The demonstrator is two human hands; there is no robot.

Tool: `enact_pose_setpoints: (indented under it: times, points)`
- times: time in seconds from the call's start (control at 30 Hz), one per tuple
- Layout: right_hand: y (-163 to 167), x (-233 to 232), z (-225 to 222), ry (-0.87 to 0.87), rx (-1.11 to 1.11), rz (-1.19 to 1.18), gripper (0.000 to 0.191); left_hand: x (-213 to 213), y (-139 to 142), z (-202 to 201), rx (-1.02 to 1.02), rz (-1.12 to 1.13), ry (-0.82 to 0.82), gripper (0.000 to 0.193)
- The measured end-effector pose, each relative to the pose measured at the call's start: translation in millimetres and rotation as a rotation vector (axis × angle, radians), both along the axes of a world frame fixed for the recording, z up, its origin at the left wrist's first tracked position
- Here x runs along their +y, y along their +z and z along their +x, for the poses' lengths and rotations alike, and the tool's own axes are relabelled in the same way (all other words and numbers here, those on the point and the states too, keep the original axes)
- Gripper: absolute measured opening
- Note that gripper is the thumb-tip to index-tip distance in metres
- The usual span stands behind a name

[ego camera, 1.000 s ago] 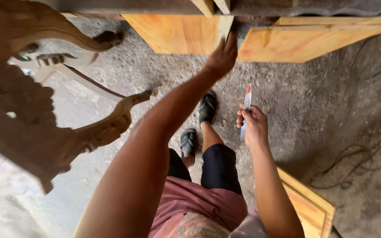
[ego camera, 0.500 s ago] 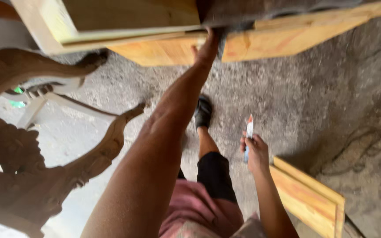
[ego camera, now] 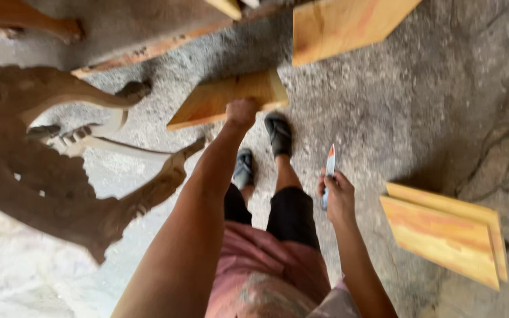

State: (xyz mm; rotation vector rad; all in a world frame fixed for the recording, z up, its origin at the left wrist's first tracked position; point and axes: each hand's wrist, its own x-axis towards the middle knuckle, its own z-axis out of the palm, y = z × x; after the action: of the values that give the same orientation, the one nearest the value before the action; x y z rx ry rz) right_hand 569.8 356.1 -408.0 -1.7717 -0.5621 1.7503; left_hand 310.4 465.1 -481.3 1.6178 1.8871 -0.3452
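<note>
arms: bare, sleeveless | top (ego camera: pixel 266 277): faded pink, worn print | shorts (ego camera: pixel 290 215): black, knee-length | shoes (ego camera: pixel 279 134): dark slip-ons, grey soles

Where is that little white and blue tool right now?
In the head view the white and blue tool is upright in the right hand, right of the legs, above the concrete floor and left of the stacked boards.
</note>
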Motion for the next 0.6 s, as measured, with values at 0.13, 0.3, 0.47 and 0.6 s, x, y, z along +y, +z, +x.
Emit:
enact_pose_setpoints:
  times: [0.13,0.3,0.47,0.6]
  points:
    - [25,-67,25,-0.023,-0.042,0.093,0.019,-36,19,12,-0.139,0.042,0.001,0.022]
    - [76,-142,40,-0.133,-0.193,0.014,0.021,-96,119,7,-0.255,0.211,-0.012,0.020]
    - [125,-198,51,-0.095,-0.170,0.190,0.021,-153,254,24,-0.591,0.497,0.033,0.019]
    - [164,-219,67,-0.151,-0.214,0.437,0.024,-186,380,28,-0.752,0.682,0.028,0.028]
